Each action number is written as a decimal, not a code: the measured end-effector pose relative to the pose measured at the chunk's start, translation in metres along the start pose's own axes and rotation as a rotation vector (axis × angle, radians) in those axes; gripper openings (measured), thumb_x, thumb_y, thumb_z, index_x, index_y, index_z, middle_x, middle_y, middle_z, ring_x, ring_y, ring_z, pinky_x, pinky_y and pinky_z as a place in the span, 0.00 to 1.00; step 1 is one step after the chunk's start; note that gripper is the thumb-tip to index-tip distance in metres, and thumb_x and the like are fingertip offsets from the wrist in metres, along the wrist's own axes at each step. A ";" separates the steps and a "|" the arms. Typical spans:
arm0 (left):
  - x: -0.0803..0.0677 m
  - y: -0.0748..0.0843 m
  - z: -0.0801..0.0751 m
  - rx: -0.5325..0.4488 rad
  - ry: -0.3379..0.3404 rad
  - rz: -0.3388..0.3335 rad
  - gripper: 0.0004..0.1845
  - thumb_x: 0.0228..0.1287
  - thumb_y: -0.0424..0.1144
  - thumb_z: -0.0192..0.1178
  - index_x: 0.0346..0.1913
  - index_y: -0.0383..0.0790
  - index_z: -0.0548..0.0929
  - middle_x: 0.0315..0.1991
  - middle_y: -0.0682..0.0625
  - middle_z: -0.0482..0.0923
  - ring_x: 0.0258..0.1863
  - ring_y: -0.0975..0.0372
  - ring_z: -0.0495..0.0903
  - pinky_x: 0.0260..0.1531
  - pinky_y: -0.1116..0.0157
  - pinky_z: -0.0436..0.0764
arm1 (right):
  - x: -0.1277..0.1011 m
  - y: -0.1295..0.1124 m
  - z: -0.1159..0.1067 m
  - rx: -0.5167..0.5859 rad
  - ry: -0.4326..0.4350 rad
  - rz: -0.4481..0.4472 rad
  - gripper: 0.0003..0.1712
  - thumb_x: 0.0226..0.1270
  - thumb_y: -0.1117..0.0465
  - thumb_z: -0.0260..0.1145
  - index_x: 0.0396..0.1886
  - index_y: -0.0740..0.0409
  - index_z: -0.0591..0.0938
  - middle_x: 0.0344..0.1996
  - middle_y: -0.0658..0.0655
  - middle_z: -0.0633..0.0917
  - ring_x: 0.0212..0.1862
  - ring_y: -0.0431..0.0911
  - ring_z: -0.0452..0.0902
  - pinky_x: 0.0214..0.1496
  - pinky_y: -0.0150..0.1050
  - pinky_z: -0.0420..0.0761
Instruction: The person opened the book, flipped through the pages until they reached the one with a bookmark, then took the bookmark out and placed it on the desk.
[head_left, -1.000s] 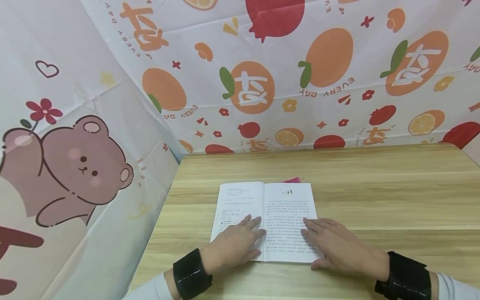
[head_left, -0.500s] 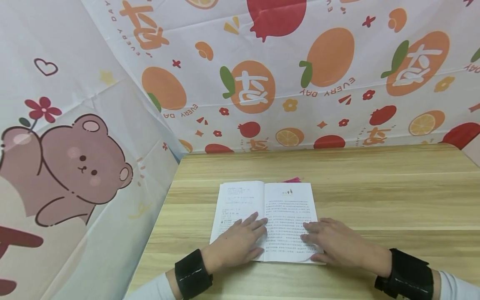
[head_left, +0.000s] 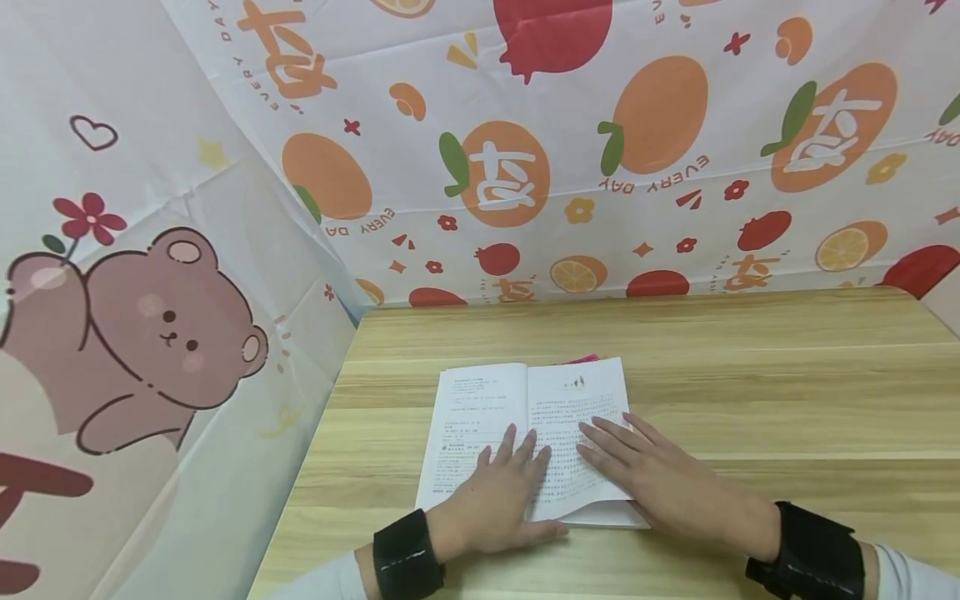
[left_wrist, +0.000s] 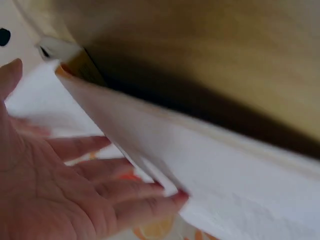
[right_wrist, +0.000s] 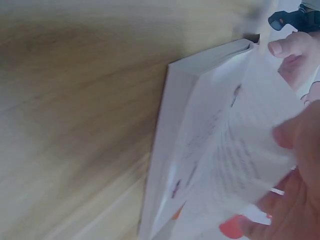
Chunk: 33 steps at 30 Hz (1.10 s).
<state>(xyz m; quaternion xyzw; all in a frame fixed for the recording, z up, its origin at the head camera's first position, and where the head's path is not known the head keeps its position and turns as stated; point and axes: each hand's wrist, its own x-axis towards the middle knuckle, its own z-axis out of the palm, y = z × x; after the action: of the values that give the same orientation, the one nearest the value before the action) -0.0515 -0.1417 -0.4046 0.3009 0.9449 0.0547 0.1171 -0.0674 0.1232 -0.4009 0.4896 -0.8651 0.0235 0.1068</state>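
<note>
An open book (head_left: 472, 392) with printed pages lies on the wooden table (head_left: 787, 375). My left hand (head_left: 495, 500) rests across its lower middle, fingers straight and spread, thumb stretched past the bottom edge. At the right half, my right hand (head_left: 663, 479) holds a lifted page (head_left: 558, 492), fingers on top and thumb beneath. The page's lower right corner is curled up off the sheets below. In the right wrist view, the raised page (right_wrist: 240, 135) bows away from the page block (right_wrist: 175, 125). The left wrist view shows the left fingers along the book's edge (left_wrist: 225, 155).
A pink tassel (head_left: 583, 359) sticks out behind the book's top edge. Behind the table hangs a fruit-patterned cloth (head_left: 577, 108), and a cloth with a bear print (head_left: 172, 317) hangs at the left. Black bands (head_left: 408, 554) wrap both wrists.
The right hand has moved up and inward, lifting the page's lower right corner. The left hand has shifted right, fingers spreading and thumb swinging out below the book.
</note>
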 end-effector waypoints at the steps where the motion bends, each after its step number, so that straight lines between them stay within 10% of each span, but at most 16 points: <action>1: 0.001 0.003 0.001 -0.005 0.002 -0.010 0.52 0.63 0.75 0.50 0.75 0.36 0.64 0.76 0.35 0.58 0.75 0.36 0.54 0.61 0.34 0.70 | 0.001 -0.001 0.000 -0.019 0.042 -0.015 0.37 0.61 0.59 0.68 0.72 0.57 0.72 0.72 0.60 0.70 0.73 0.55 0.65 0.81 0.49 0.44; 6: 0.000 0.012 0.004 0.055 0.042 -0.044 0.48 0.65 0.61 0.60 0.78 0.35 0.56 0.79 0.33 0.48 0.76 0.37 0.53 0.61 0.35 0.70 | 0.008 -0.007 -0.003 -0.008 0.189 -0.045 0.44 0.60 0.54 0.64 0.77 0.55 0.64 0.77 0.62 0.62 0.76 0.57 0.56 0.81 0.47 0.33; 14: -0.010 0.015 -0.004 0.122 0.252 -0.030 0.67 0.47 0.33 0.73 0.82 0.53 0.36 0.81 0.36 0.32 0.78 0.39 0.48 0.62 0.36 0.69 | 0.001 -0.007 0.001 0.001 0.179 0.100 0.44 0.71 0.46 0.60 0.80 0.59 0.56 0.78 0.64 0.58 0.78 0.59 0.52 0.81 0.45 0.31; 19: -0.015 0.006 -0.012 0.446 0.318 -0.016 0.54 0.49 0.35 0.73 0.79 0.58 0.56 0.81 0.40 0.42 0.79 0.43 0.46 0.67 0.37 0.64 | -0.009 -0.007 0.006 -0.013 0.120 0.098 0.51 0.62 0.44 0.70 0.78 0.59 0.59 0.76 0.65 0.63 0.75 0.59 0.58 0.80 0.42 0.27; 23: -0.016 -0.005 -0.015 0.661 0.284 -0.014 0.26 0.59 0.41 0.68 0.62 0.50 0.80 0.79 0.45 0.56 0.78 0.49 0.55 0.68 0.44 0.66 | -0.015 -0.007 0.005 0.043 0.012 0.087 0.46 0.66 0.43 0.66 0.77 0.59 0.63 0.75 0.64 0.65 0.74 0.59 0.61 0.80 0.51 0.49; 26: -0.016 -0.009 -0.015 0.590 0.209 0.014 0.21 0.63 0.38 0.64 0.60 0.48 0.82 0.75 0.47 0.65 0.74 0.51 0.63 0.66 0.49 0.70 | -0.017 -0.008 0.001 0.112 -0.093 0.103 0.42 0.69 0.42 0.64 0.74 0.60 0.67 0.74 0.64 0.68 0.73 0.59 0.64 0.70 0.57 0.68; 33: -0.016 -0.012 -0.017 0.292 0.077 0.018 0.24 0.71 0.39 0.55 0.68 0.51 0.76 0.71 0.45 0.71 0.68 0.48 0.72 0.60 0.49 0.77 | -0.016 -0.006 0.000 0.198 -0.211 0.147 0.42 0.64 0.37 0.67 0.68 0.61 0.75 0.69 0.63 0.74 0.69 0.58 0.71 0.66 0.58 0.72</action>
<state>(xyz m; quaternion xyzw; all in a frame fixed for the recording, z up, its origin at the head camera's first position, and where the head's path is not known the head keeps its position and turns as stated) -0.0492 -0.1612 -0.3875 0.3208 0.9439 -0.0708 0.0352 -0.0546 0.1338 -0.4046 0.4328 -0.8985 0.0648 -0.0354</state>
